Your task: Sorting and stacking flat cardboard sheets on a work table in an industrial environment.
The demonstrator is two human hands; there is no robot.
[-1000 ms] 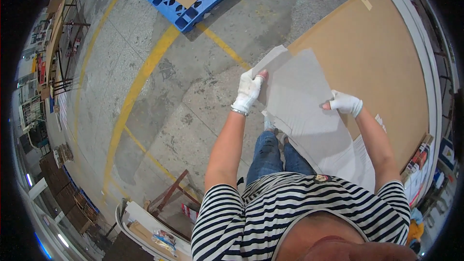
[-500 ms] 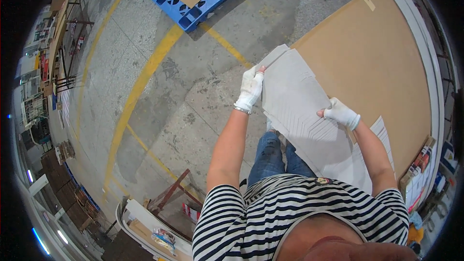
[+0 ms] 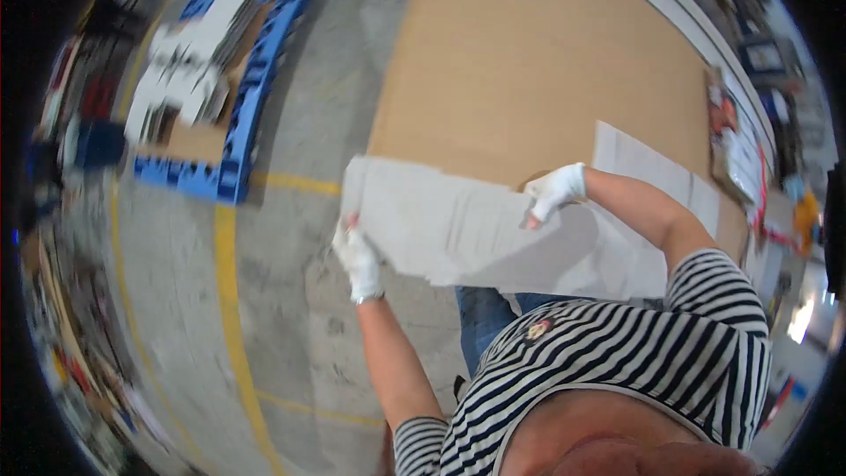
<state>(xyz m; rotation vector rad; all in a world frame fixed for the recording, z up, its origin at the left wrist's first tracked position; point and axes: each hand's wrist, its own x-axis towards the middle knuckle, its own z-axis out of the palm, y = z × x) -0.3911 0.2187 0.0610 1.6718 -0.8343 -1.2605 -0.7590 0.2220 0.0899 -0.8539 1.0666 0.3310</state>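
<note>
A fanned stack of pale grey cardboard sheets (image 3: pixel 414 220) lies across the front of me, over the near edge of a brown board-topped table (image 3: pixel 546 62). My left hand (image 3: pixel 358 263), in a white glove with bare fingertips, grips the stack's left end, thumb on top and the fingers hidden underneath. My right hand (image 3: pixel 557 194), gloved alike, is closed on the far edge near the middle, its thumb on the top sheet. Another pale sheet (image 3: pixel 652 167) rests on the table beside my right forearm.
A blue pallet (image 3: pixel 256 79) stands on the floor at far left, bearing stacks of white cut cardboard (image 3: pixel 189 57). Yellow lines (image 3: pixel 227 291) mark the grey floor. A white rail (image 3: pixel 670 9) curves behind the table. Packed printed items (image 3: pixel 736 141) sit at its right end.
My view has turned right, so the pallet now shows at the left. The cardboard stack has swung from slanting to nearly crosswise, with both hands still on it.
</note>
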